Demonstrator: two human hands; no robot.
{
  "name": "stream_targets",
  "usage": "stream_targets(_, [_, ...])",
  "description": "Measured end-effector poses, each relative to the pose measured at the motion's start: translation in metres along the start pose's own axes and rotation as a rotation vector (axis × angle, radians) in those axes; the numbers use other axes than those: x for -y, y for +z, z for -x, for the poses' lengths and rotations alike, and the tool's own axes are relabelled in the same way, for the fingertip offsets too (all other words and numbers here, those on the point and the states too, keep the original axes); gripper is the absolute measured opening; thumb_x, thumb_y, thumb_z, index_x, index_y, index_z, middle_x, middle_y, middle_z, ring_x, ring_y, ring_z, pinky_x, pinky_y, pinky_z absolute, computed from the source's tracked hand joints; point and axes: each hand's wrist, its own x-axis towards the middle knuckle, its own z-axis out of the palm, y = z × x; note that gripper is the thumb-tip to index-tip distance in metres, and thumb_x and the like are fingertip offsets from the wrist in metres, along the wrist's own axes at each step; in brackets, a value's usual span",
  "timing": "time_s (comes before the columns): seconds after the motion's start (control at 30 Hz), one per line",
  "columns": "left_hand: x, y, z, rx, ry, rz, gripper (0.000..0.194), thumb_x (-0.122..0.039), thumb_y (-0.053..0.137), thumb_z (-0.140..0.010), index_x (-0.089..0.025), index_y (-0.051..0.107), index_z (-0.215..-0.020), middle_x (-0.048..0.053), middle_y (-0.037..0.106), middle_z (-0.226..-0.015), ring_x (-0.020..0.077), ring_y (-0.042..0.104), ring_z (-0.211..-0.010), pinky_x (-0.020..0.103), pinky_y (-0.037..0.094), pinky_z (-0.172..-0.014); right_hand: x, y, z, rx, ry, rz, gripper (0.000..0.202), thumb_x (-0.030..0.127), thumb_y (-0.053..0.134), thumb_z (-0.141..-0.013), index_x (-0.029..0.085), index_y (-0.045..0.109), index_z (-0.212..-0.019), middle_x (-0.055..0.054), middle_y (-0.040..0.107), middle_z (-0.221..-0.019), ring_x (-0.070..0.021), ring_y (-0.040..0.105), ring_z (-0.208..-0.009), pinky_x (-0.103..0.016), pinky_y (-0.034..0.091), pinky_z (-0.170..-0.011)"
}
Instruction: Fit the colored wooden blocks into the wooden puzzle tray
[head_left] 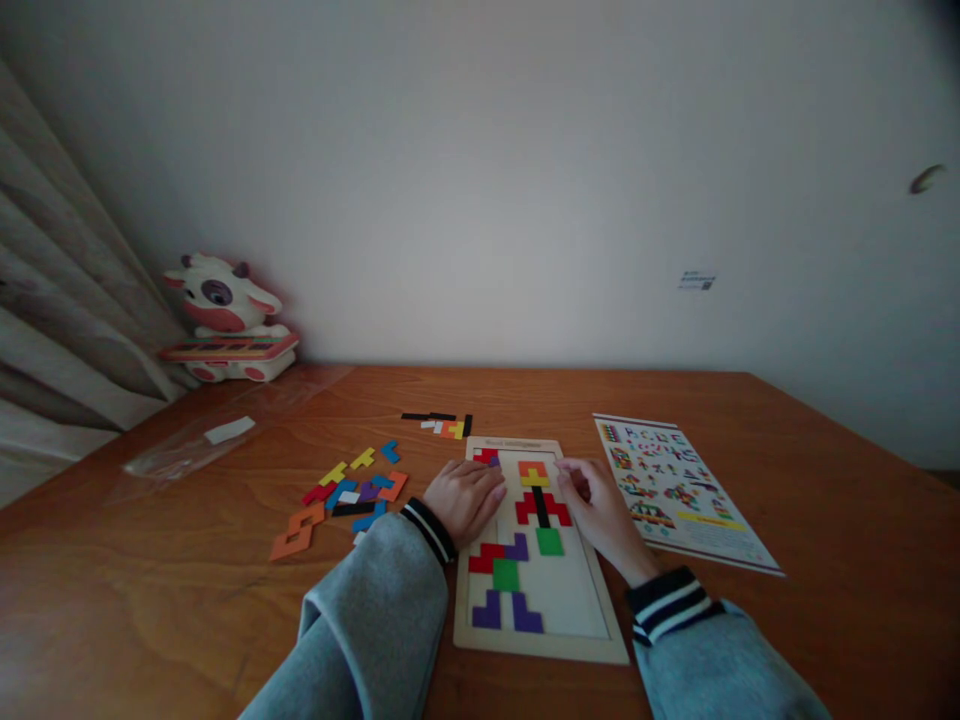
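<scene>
Right in the middle, the puzzle board (536,653) lies flat, pale-rimmed, its blocky pieces forming a figure: a black strip (541,507) runs down to a green square (550,542). At the board's ten o'clock, the left hand (466,502) lies palm-down, fingers outstretched, clasping nothing visible. At two, the right hand (598,508) curls thumb to forefinger; whether it pinches anything, I can't tell. Light fingertips look best here: nudge edges square, press flat, keep sleeves off neighbours, since these thin, smooth pieces probably slide easily. Out at nine, angular loose pieces (364,491) scatter over glossy wood; at two, a printed sheet (712,512); far at ten, a rounded toy cow (225,300).
</scene>
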Motion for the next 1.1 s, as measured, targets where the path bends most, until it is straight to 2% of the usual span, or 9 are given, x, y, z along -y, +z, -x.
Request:
stream_targets(0.13, [0.001, 0.000, -0.001, 0.002, -0.036, 0.002, 0.035, -0.031, 0.034, -0.101, -0.016, 0.065, -0.110, 0.010, 0.071, -0.113, 0.0242, 0.065, -0.106, 0.042, 0.051, -0.094, 0.001, -0.001, 0.000, 0.001, 0.002, -0.005, 0.028, 0.040, 0.048, -0.091, 0.020, 0.063, -0.104, -0.009, 0.064, -0.098, -0.0221, 0.061, -0.083, -0.038, 0.052, -0.076])
stream_targets(0.37, [0.003, 0.006, 0.000, -0.037, -0.016, -0.011, 0.035, -0.029, 0.035, -0.101, -0.017, 0.067, -0.109, 0.010, 0.070, -0.115, 0.0255, 0.062, -0.112, 0.045, 0.047, -0.103, -0.002, 0.000, 0.000, 0.009, 0.012, -0.010, 0.029, 0.041, 0.048, -0.091, 0.021, 0.064, -0.105, -0.009, 0.064, -0.098, -0.0215, 0.061, -0.081, -0.037, 0.052, -0.074])
stream_targets(0.6, [0.006, 0.011, 0.001, -0.012, -0.029, 0.049, 0.036, -0.030, 0.034, -0.102, -0.015, 0.065, -0.111, 0.011, 0.068, -0.119, 0.0220, 0.061, -0.116, 0.040, 0.047, -0.108, 0.003, -0.002, 0.000, 0.011, 0.007, -0.006, 0.027, 0.038, 0.048, -0.091, 0.020, 0.064, -0.104, -0.010, 0.064, -0.099, -0.0218, 0.061, -0.082, -0.037, 0.052, -0.076])
stream_targets(1.1, [0.008, 0.019, 0.003, -0.022, 0.026, 0.052, 0.038, -0.032, 0.032, -0.102, -0.013, 0.063, -0.115, 0.014, 0.065, -0.125, 0.0223, 0.059, -0.121, 0.041, 0.045, -0.110, -0.001, 0.000, 0.000, 0.018, -0.003, 0.001, 0.025, 0.036, 0.048, -0.090, 0.021, 0.065, -0.102, -0.009, 0.064, -0.100, -0.0227, 0.062, -0.087, -0.038, 0.052, -0.077])
